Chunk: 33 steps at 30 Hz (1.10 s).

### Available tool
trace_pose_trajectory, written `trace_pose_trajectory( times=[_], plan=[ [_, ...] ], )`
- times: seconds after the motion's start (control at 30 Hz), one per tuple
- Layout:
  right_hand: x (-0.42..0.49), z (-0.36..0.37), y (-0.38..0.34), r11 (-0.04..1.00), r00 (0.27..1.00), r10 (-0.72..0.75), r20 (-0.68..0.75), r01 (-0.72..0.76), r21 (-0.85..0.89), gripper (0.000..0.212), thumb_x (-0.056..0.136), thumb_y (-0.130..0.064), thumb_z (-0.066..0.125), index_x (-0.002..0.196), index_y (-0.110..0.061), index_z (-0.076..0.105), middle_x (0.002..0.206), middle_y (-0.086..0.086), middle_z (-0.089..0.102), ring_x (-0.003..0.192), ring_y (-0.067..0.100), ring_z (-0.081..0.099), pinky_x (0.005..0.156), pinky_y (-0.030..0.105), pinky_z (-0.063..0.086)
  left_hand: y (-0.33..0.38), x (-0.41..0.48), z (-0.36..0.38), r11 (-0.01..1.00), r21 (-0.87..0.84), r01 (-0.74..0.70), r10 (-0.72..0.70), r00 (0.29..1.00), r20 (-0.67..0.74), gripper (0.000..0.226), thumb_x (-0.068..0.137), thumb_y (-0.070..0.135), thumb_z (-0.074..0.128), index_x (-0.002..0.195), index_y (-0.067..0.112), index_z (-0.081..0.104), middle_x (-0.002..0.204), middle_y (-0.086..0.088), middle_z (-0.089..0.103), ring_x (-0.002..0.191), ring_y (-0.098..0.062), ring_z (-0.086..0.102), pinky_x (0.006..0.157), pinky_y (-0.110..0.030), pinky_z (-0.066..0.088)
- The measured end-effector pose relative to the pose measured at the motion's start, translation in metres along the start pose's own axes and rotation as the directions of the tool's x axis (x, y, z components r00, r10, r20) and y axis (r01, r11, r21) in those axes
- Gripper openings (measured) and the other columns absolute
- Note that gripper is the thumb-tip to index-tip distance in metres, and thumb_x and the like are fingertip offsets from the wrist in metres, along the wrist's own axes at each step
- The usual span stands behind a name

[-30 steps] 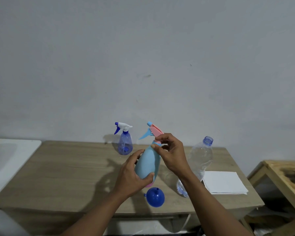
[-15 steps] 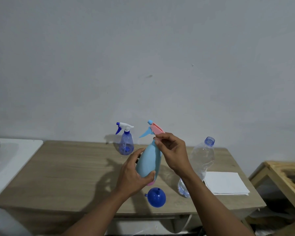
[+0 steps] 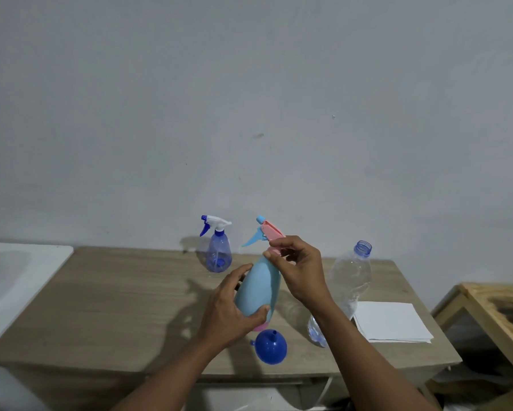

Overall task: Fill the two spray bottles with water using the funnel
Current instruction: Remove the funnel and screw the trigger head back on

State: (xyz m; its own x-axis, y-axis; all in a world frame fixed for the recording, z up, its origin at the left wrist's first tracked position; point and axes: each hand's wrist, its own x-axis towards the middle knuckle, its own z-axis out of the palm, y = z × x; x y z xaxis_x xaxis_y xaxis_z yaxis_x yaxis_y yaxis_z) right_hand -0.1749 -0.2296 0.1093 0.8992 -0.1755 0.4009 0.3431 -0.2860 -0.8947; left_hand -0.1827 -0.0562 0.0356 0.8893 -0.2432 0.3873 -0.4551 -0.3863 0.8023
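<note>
My left hand wraps around the body of a light blue spray bottle held tilted above the wooden table. My right hand pinches the bottle's neck just under its pink spray head. A blue funnel lies upside down on the table near the front edge, below the held bottle. A small translucent blue spray bottle with a white trigger stands at the back of the table. A clear water bottle with no cap stands to the right, partly behind my right forearm.
A stack of white paper lies at the table's right end. A white surface adjoins the table on the left. A light wooden stand sits lower on the right. A plain wall rises behind.
My right hand's fingers have shifted around the spray head's collar, and the blue bottle has stayed in about the same place in my left hand. Nothing else on the table moved.
</note>
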Motion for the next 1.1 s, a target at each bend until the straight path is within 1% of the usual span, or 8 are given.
trace_pose_trajectory(
  times=[0.1, 0.23, 0.37, 0.47, 0.67, 0.87, 1.0, 1.1],
  plan=[
    [-0.001, -0.007, -0.002, 0.993, 0.997, 0.044, 0.060, -0.050, 0.108, 0.015, 0.090, -0.007, 0.071, 0.104, -0.011, 0.075, 0.105, -0.002, 0.075, 0.102, 0.015, 0.069, 0.092, 0.029, 0.056, 0.002, 0.001, -0.002, 0.999, -0.045, 0.006, -0.006, 1.000, -0.009, 0.080, 0.063, 0.049, 0.084, 0.128, 0.054, 0.038, 0.124, 0.036, 0.047, 0.112, 0.000, 0.053, 0.077, -0.021, 0.056],
    [0.001, -0.008, -0.006, 0.988, 0.994, 0.031, 0.103, -0.046, 0.147, 0.021, 0.088, 0.000, 0.072, 0.108, -0.006, 0.074, 0.106, 0.008, 0.074, 0.101, 0.022, 0.071, 0.089, 0.028, 0.057, 0.003, 0.000, -0.005, 0.999, -0.039, 0.011, -0.012, 0.999, -0.035, 0.079, 0.062, 0.050, 0.084, 0.125, 0.058, 0.038, 0.123, 0.037, 0.047, 0.110, 0.002, 0.052, 0.076, -0.019, 0.055],
    [0.001, 0.000, -0.007, 0.998, 1.000, -0.017, 0.008, 0.017, 0.065, 0.026, 0.083, -0.004, 0.078, 0.103, -0.019, 0.076, 0.097, 0.002, 0.068, 0.086, 0.010, 0.063, 0.080, 0.021, 0.054, 0.007, -0.001, 0.000, 1.000, -0.013, 0.020, -0.020, 1.000, -0.016, 0.082, 0.061, 0.058, 0.081, 0.126, 0.061, 0.032, 0.123, 0.044, 0.040, 0.111, 0.008, 0.048, 0.075, -0.018, 0.057],
    [0.000, 0.001, -0.007, 0.998, 0.998, -0.061, 0.020, 0.060, 0.011, 0.026, 0.086, -0.009, 0.076, 0.101, -0.030, 0.073, 0.100, -0.002, 0.067, 0.091, 0.009, 0.063, 0.081, 0.023, 0.055, 0.009, 0.000, 0.000, 0.999, -0.039, 0.038, -0.039, 0.999, -0.023, 0.082, 0.062, 0.058, 0.081, 0.129, 0.055, 0.034, 0.123, 0.039, 0.042, 0.110, 0.008, 0.050, 0.076, -0.019, 0.058],
    [0.004, -0.011, -0.012, 0.988, 0.990, 0.013, 0.143, -0.034, 0.148, 0.021, 0.091, -0.002, 0.068, 0.112, -0.007, 0.073, 0.111, 0.005, 0.072, 0.103, 0.022, 0.071, 0.091, 0.031, 0.057, 0.008, 0.002, -0.006, 0.994, -0.098, 0.043, -0.043, 0.999, -0.004, 0.081, 0.063, 0.052, 0.085, 0.129, 0.053, 0.039, 0.127, 0.026, 0.051, 0.112, 0.002, 0.053, 0.076, -0.016, 0.056],
    [0.003, -0.006, -0.009, 0.994, 0.999, -0.004, 0.036, 0.000, 0.111, 0.023, 0.080, -0.003, 0.081, 0.099, -0.014, 0.076, 0.096, 0.001, 0.070, 0.089, 0.013, 0.066, 0.081, 0.030, 0.056, 0.009, -0.002, -0.001, 0.992, -0.113, 0.060, -0.056, 0.998, 0.034, 0.085, 0.063, 0.058, 0.083, 0.133, 0.051, 0.037, 0.129, 0.026, 0.049, 0.112, 0.003, 0.053, 0.077, -0.020, 0.058],
    [0.001, -0.004, -0.005, 0.997, 1.000, -0.007, 0.008, 0.007, 0.083, 0.025, 0.076, -0.008, 0.084, 0.094, -0.024, 0.076, 0.095, -0.003, 0.070, 0.089, 0.015, 0.067, 0.080, 0.035, 0.057, 0.010, -0.004, 0.000, 0.987, -0.139, 0.076, -0.071, 0.996, 0.046, 0.083, 0.063, 0.056, 0.085, 0.131, 0.056, 0.037, 0.127, 0.031, 0.049, 0.113, 0.001, 0.054, 0.078, -0.022, 0.059],
    [0.002, -0.008, -0.006, 0.997, 1.000, -0.010, -0.003, 0.010, 0.077, 0.023, 0.078, -0.007, 0.083, 0.095, -0.019, 0.076, 0.094, -0.001, 0.070, 0.089, 0.022, 0.065, 0.081, 0.033, 0.057, 0.013, -0.001, -0.006, 0.964, -0.245, 0.105, -0.080, 0.990, 0.112, 0.082, 0.065, 0.047, 0.088, 0.134, 0.048, 0.044, 0.125, 0.030, 0.054, 0.114, -0.004, 0.056, 0.079, -0.033, 0.061]
  ],
)
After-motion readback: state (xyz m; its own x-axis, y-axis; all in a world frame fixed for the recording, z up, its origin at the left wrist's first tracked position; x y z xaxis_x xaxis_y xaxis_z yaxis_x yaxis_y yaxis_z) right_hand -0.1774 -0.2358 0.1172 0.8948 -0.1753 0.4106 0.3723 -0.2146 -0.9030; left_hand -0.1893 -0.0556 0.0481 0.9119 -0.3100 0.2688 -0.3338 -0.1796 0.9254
